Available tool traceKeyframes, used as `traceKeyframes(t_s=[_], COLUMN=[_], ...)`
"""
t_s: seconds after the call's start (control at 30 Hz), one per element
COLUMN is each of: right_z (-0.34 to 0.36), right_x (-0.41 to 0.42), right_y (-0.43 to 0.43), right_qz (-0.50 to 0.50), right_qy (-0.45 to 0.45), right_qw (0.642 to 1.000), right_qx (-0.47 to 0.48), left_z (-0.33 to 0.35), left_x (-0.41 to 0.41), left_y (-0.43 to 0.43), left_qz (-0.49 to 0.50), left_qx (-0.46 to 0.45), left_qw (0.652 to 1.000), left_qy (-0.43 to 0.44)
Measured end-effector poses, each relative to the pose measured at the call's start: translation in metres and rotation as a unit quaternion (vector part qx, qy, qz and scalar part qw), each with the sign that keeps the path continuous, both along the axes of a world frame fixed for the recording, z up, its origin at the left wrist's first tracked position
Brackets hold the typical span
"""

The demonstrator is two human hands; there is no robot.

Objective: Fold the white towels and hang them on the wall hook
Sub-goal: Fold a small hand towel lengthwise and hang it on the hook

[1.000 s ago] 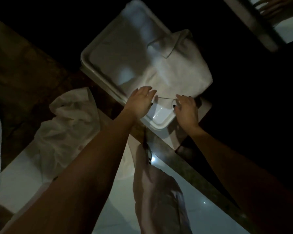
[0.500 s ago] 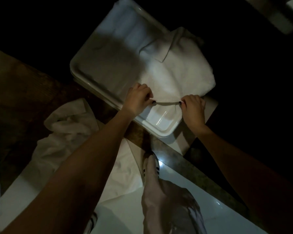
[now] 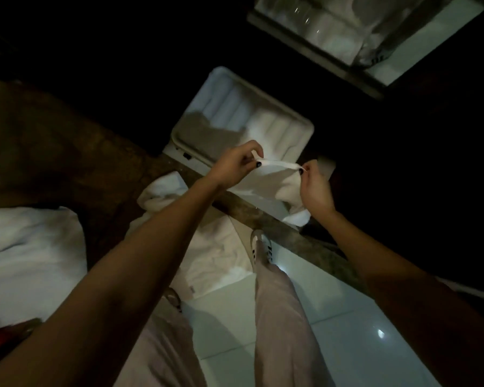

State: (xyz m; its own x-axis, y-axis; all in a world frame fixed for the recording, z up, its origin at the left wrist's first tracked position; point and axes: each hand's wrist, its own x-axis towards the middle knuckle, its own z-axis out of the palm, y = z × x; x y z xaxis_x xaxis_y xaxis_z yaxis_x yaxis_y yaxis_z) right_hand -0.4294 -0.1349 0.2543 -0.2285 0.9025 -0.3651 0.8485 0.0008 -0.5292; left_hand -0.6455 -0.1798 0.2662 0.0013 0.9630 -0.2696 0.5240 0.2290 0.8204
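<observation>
The white towel (image 3: 264, 183) is lifted between both hands over the edge of the stone counter (image 3: 252, 216), just in front of a white tray (image 3: 305, 127). The left hand (image 3: 235, 166) pinches one top corner between thumb and curled fingers, and the right hand (image 3: 315, 188) pinches the other, so the top edge sags a little between them. The towel's lower part hangs behind the right wrist, and how it is folded there cannot be told. The tray's near left part lies in shadow. A second crumpled towel (image 3: 215, 247) spills down below the counter, partly covered by the left forearm. A larger white cloth (image 3: 25, 247) is cut off at the left edge. Below are pale trousers (image 3: 280, 317), a striped shoe (image 3: 260, 244) and glossy floor tiles (image 3: 347, 344). A pale framed thing (image 3: 375, 37) at the top right is too blurred to identify; the rest is dark.
</observation>
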Motion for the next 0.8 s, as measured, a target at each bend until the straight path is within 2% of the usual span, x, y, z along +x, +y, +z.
traceKeyframes(t_s=[0.27, 0.47, 0.67, 0.8], right_z=[0.164, 0.275, 0.379, 0.434], right_x=[0.020, 0.053, 0.110, 0.158], right_y=[-0.099, -0.185, -0.244, -0.274], right_qz=[-0.110, -0.204, -0.215, -0.215], right_qy=[0.119, 0.179, 0.177, 0.160], right_qw=[0.983, 0.954, 0.948, 0.947], right_qx=[0.083, 0.126, 0.151, 0.177], left_z=[0.170, 0.280, 0.385, 0.442], left_x=[0.015, 0.035, 0.082, 0.128], left_y=[-0.065, -0.127, -0.150, -0.152], left_qz=[-0.009, -0.138, -0.203, -0.197], left_qx=[0.058, 0.107, 0.204, 0.287], left_qw=[0.997, 0.985, 0.954, 0.936], left_qy=[-0.057, 0.000, 0.081, 0.046])
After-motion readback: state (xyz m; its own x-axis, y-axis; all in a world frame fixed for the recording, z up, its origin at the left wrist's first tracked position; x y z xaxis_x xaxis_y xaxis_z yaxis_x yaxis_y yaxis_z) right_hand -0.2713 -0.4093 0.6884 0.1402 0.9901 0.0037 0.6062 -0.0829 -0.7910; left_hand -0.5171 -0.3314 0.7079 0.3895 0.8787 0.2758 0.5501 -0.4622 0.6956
